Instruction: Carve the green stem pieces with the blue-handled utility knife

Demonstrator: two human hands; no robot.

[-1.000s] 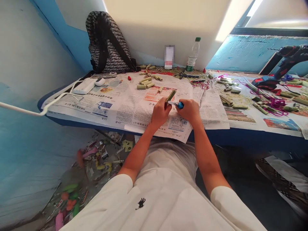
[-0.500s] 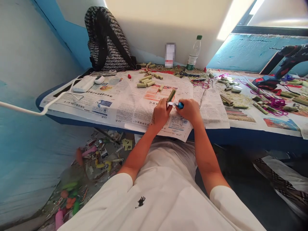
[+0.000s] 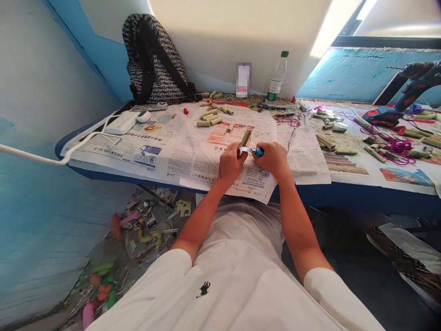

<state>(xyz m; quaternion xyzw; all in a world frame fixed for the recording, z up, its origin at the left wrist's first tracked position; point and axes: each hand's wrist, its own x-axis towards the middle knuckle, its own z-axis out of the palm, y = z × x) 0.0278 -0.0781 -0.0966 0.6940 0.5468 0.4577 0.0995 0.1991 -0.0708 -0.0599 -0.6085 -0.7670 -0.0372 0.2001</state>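
Note:
My left hand (image 3: 230,163) is closed round the lower part of a short green bamboo piece (image 3: 245,137), whose far end sticks up past the fingers. A knife (image 3: 259,151) with a blue handle is gripped in my right hand (image 3: 274,158). Its pale blade points left and lies against or close by the bamboo at my left fingertips; exact contact cannot be made out. Beneath both hands spreads newspaper (image 3: 186,158). Several pale cut bamboo pieces (image 3: 209,114) lie just beyond my left hand.
A drill (image 3: 396,101), purple string (image 3: 399,146) and more bamboo are on the right. At the back stand a bottle (image 3: 276,78), a blurred upright card-like object (image 3: 243,80) and a backpack (image 3: 155,59). A white power strip (image 3: 120,123) with cable lies left. Litter (image 3: 148,225) covers the floor.
Both hands stay almost in place, still holding the bamboo and the knife. The whole view has shifted very slightly to the right.

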